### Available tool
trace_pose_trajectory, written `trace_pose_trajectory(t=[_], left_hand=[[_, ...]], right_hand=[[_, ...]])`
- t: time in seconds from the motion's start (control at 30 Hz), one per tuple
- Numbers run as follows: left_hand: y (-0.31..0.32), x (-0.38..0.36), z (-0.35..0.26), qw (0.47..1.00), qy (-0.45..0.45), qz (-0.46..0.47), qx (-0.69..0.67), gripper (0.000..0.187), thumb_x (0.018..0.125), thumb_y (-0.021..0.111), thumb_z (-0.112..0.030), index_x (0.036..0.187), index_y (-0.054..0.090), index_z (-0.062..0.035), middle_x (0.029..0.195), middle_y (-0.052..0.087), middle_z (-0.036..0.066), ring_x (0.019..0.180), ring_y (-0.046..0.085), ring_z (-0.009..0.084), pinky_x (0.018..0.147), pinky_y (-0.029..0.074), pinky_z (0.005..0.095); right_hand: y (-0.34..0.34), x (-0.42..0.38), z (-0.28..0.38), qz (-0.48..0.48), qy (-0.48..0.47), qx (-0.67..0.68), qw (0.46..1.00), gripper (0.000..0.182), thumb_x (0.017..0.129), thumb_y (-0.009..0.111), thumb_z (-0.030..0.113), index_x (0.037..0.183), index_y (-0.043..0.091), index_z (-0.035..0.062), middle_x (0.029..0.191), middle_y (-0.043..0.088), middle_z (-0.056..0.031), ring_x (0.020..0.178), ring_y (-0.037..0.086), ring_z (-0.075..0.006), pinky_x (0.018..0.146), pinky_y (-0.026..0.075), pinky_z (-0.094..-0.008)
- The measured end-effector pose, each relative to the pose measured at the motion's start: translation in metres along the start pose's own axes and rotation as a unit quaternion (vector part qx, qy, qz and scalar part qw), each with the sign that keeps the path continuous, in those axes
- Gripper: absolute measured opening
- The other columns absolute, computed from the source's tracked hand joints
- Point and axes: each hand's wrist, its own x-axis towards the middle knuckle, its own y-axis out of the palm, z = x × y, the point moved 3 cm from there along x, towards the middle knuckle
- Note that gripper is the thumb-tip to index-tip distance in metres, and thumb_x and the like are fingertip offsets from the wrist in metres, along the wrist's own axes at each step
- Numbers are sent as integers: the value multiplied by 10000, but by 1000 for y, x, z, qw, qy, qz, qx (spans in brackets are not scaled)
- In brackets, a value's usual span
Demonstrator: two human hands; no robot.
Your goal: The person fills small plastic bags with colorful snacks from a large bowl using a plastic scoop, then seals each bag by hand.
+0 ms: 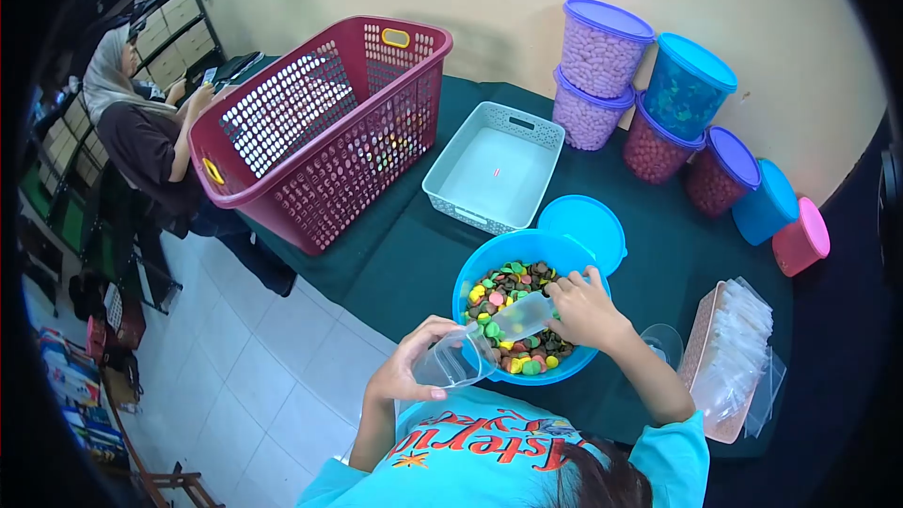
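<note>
My left hand [406,367] is wrapped round a clear plastic cup [450,363], tilted at the near left rim of a round blue tub [463,275]. Small brown, yellow, green and pink pieces [508,287] fill much of the tub. Over them, my right hand [585,309] grips a translucent plastic scoop [523,318], whose front end points at the cup's mouth. The cup looks bare inside. A round blue lid [585,231] lies just beyond the tub.
A pale basket [442,190] and a large maroon laundry basket [320,198] stand on the green-covered table. Lidded tubs [602,52] line the wall. Right of me are a clear round lid [664,342] and a pink basket [707,320] of plastic bags. A person [141,132] stands at far left.
</note>
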Motion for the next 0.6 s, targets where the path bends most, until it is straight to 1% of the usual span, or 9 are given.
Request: trace_pose_trajectory(t=[0.13, 0.2, 0.23, 0.3, 0.33, 0.4, 0.43, 0.57, 0.6], left_hand=[[11, -7, 0, 998, 9, -50, 34, 797, 537, 742, -319, 1193, 402, -17, 1075, 410, 106, 1009, 424, 217, 873, 333, 332], [16, -10, -4, 996, 2, -77, 55, 821, 524, 751, -322, 1196, 388, -21, 1067, 415, 107, 1001, 426, 218, 865, 343, 333], [16, -13, -3, 995, 2, -85, 57, 821, 524, 751, -322, 1196, 388, -21, 1067, 415, 107, 1001, 426, 218, 865, 343, 333], [15, -20, 1, 993, 11, -76, 92, 807, 524, 759, -298, 1187, 391, -22, 1068, 419, 109, 1008, 429, 222, 866, 353, 338], [15, -22, 1, 992, 9, -82, 94, 807, 524, 759, -298, 1187, 391, -22, 1068, 419, 109, 1008, 429, 222, 866, 353, 338], [15, -25, 0, 992, 10, -86, 89, 786, 529, 763, -261, 1180, 394, -20, 1075, 421, 113, 1006, 439, 224, 874, 357, 344], [14, -26, -1, 992, 8, -84, 89, 786, 529, 763, -261, 1180, 394, -20, 1075, 421, 113, 1006, 439, 224, 874, 357, 344], [6, -20, -1, 996, 10, -66, 54, 775, 531, 766, -235, 1176, 395, -17, 1089, 422, 118, 1003, 454, 228, 886, 354, 345], [3, -19, -1, 997, 9, -59, 54, 779, 529, 767, -235, 1177, 393, -17, 1093, 422, 119, 1003, 458, 228, 887, 355, 345]], right_hand=[[8, 6, -6, 26, -39, -17, 999, 327, 647, 642, 219, 897, 567, 23, 847, 577, -111, 888, 518, -244, 816, 317, -377], [15, 7, -4, 100, -97, 41, 989, 281, 643, 635, 170, 861, 565, 8, 826, 563, -111, 857, 533, -261, 768, 385, -388], [13, 7, -3, 101, -106, 40, 988, 281, 643, 635, 170, 861, 565, 8, 826, 562, -111, 857, 533, -261, 768, 385, -388], [-2, 7, -5, 39, -29, 106, 993, 260, 657, 622, 159, 851, 545, 5, 822, 530, -118, 813, 537, -280, 664, 437, -395], [-9, 6, -4, 41, -35, 107, 993, 260, 657, 622, 159, 851, 545, 5, 822, 530, -118, 813, 537, -280, 664, 437, -395], [-28, 8, -10, -53, 36, 68, 996, 227, 650, 614, 127, 816, 528, -2, 810, 509, -130, 769, 548, -299, 598, 463, -401], [-27, 11, -13, -80, 45, 31, 995, 195, 651, 608, 105, 788, 508, 9, 778, 531, -134, 748, 559, -284, 585, 462, -379], [-12, 30, -17, -71, 78, -52, 993, 171, 632, 604, 57, 765, 502, 22, 698, 567, -120, 708, 589, -250, 562, 471, -347], [-4, 35, -18, -66, 75, -80, 992, 201, 626, 609, 57, 790, 497, 25, 680, 576, -109, 706, 591, -244, 554, 464, -342]])
